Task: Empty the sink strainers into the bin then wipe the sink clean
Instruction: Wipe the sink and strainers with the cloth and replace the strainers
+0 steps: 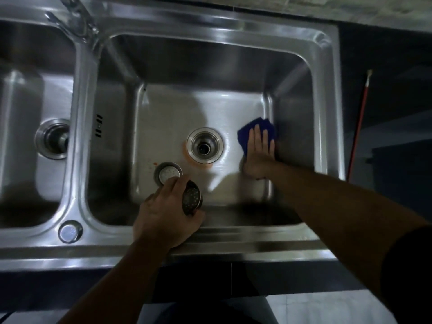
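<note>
I look down into the right basin (pixel 163 108) of a double steel sink. Its drain (pixel 204 146) is open, with an orange stain around the rim. My right hand (pixel 258 155) lies flat on a folded blue cloth (pixel 256 129), pressing it onto the basin floor to the right of the drain. My left hand (pixel 166 216) grips two strainers at the basin's front left: a perforated strainer basket (pixel 192 199) tilted on its side, and a second strainer (pixel 168 173) with a pale disc facing up.
The left basin (pixel 28 127) holds its own drain fitting (pixel 54 138). The tap (pixel 77 19) rises from the divider at the back. A round cap (pixel 69 231) sits on the front rim. A red stick (pixel 357 127) leans at the right beyond the counter edge.
</note>
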Available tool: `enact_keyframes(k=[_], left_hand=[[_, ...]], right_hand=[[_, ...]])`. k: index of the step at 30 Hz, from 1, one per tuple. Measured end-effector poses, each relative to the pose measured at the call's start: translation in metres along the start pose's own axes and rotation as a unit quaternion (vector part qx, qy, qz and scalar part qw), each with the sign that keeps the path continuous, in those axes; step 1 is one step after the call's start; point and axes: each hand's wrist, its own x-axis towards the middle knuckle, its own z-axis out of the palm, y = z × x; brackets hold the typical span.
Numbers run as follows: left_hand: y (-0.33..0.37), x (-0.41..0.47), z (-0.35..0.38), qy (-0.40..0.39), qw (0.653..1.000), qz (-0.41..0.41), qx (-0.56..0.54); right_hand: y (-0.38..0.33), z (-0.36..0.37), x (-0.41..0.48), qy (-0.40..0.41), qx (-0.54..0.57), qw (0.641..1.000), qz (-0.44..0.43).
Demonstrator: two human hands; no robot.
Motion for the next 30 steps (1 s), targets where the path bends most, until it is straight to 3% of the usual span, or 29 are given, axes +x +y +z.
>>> enact_keyframes(k=[6, 11, 18, 23, 26, 30], left_hand=[[0.001, 0.001, -0.002, 0.001, 1.0, 0.01, 0.001], [0.002, 0.0, 0.0, 0.005, 1.0, 0.009, 0.004], [-0.002, 0.0, 0.007, 0.039, 0.999, 0.027, 0.012], [-0.006, 0.003, 0.009, 0.011, 0.999, 0.021, -0.027], [-0.008, 0.003, 0.01, 0.005, 0.999, 0.027, -0.027], [-0.009, 0.004, 0.011, 0.003, 0.999, 0.028, -0.035]], right_hand=[[-0.001, -0.031, 0.045, 0.009, -0.016, 0.999, -0.027], [0.014, 0.007, -0.002, -0.025, -0.001, 0.998, -0.058], [0.024, 0.041, -0.058, -0.162, -0.033, 0.975, -0.151], [-0.024, 0.04, -0.055, -0.176, -0.026, 0.94, -0.29], [-0.058, 0.049, -0.046, -0.165, -0.012, 0.931, -0.326], [-0.044, 0.048, -0.043, -0.1, -0.04, 0.929, -0.353]])
